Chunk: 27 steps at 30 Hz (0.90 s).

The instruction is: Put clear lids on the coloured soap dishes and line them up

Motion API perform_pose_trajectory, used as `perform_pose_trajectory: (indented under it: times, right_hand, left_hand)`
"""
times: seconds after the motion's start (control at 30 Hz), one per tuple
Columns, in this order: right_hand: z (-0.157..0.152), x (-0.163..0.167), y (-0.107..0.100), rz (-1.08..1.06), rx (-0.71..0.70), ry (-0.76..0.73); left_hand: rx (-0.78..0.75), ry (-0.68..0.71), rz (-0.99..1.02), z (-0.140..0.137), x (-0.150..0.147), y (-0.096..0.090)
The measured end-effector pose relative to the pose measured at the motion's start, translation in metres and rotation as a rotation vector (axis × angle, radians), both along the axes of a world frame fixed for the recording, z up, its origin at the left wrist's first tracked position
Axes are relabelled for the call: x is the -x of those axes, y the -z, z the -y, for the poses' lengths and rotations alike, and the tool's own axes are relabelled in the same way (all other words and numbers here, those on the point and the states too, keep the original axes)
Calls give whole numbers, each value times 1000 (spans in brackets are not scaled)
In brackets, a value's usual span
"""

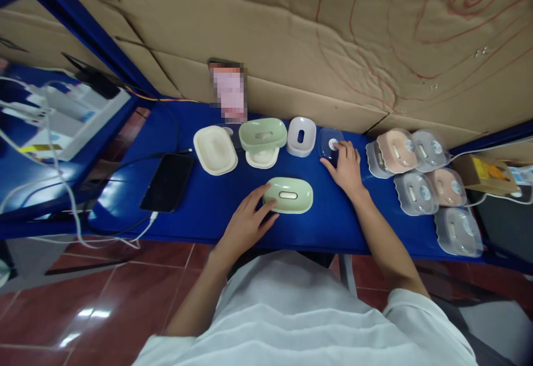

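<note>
Centre frame, my left grip (247, 221), loosely spread, is presumably steadying the green dish (300, 205); my right grip (347, 169) is touching the clear cover (326, 140), closure unclear.

No lettering is legible; the round lid stickers (332, 144) are too small.

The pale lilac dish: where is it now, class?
In the head view, just right of centre, the pale lilac dish sits between the rear green dish and the clear cover at the right hand.
</note>
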State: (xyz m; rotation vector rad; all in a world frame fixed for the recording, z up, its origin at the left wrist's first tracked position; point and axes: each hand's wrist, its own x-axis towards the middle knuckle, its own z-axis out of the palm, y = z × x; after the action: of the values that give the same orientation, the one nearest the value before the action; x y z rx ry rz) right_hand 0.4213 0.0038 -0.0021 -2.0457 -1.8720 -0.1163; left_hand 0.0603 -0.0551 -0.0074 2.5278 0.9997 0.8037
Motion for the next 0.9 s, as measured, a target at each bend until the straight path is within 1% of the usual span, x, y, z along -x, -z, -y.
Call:
perform_pose_trajectory:
  times: [0.07,0.13,0.27,0.33,0.4,0.47,0.5,0.57,0.63,0.67,0.7,0.77,0.83,0.9]
  right_hand:
    - [2,-7,6,-61,6,38]
    - [4,-11,6,-127,4,53]
    - [16,-14,-4,-279,-26,-8]
    - [31,-9,-12,-420,-17,-30]
    - [54,2,-21,-567,21,-54]
    - [77,18,-31,-617,60,-119]
    - [88,27,-36,-595,79,-187]
    - [103,44,-45,-498,136,-406]
    - [110,58,-50,-383,199,-646]
    - [110,62,-51,-325,219,-733]
    - [109,66,-51,-268,227,-792]
    - [106,69,-48,-170,216,-850]
    - [101,70,-42,-110,192,-883]
    - [98,71,-36,-69,165,-884]
  left_hand:
    - [-5,-15,-6,-1,-1,0]
    - [0,-13,-14,-3,-2,-1]
    - [59,6,21,-7,-4,-4]
    - [149,12,74,-9,-4,-6]
    - [280,17,139,-11,-3,-6]
    - [405,10,194,-14,-2,-4]
    - [450,0,217,-15,-1,-3]
    - [516,-20,260,-17,0,1]
    - [558,-21,296,-18,2,4]
    - [568,-15,303,-19,3,4]
    - [571,-7,298,-19,3,5]
    - [555,12,270,-20,4,3]
    - [525,37,243,-21,4,0]
    - [498,58,236,-21,3,-2]
